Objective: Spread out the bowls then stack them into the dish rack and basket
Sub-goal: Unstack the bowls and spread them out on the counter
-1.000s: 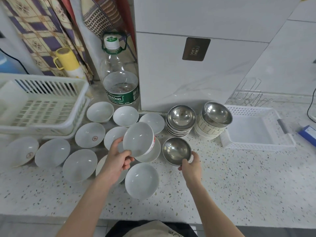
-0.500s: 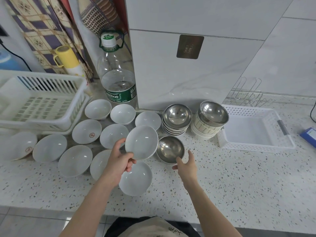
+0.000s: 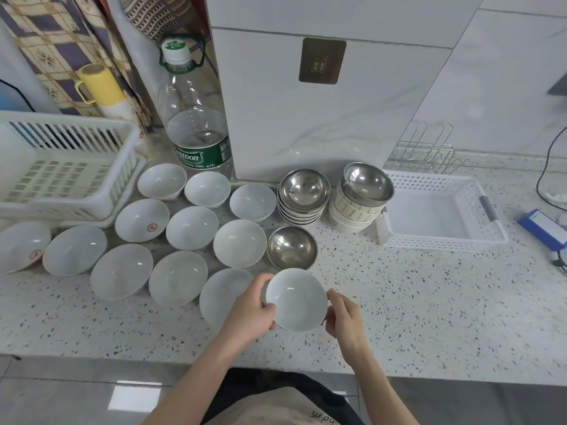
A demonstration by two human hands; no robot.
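A white bowl (image 3: 296, 299) sits low at the counter's front, just below a lone steel bowl (image 3: 292, 247). My left hand (image 3: 250, 312) grips its left rim and my right hand (image 3: 343, 315) touches its right rim. Several white bowls lie spread across the counter to the left, such as one (image 3: 239, 243) beside the steel bowl. A stack of steel bowls (image 3: 304, 194) and a stack of white ribbed bowls topped by a steel one (image 3: 362, 197) stand by the wall. The white dish rack (image 3: 61, 167) is at the left, the white basket (image 3: 441, 210) at the right.
A large water bottle (image 3: 196, 127) and a yellow mug (image 3: 98, 84) stand at the back left. A wire rack (image 3: 426, 151) sits behind the basket. A blue box (image 3: 543, 225) and a black cable (image 3: 549, 167) lie at the far right.
My left hand carried the white bowl from above the other bowls down and right to the counter's front. My right hand left the lone steel bowl and came to the white bowl's rim.
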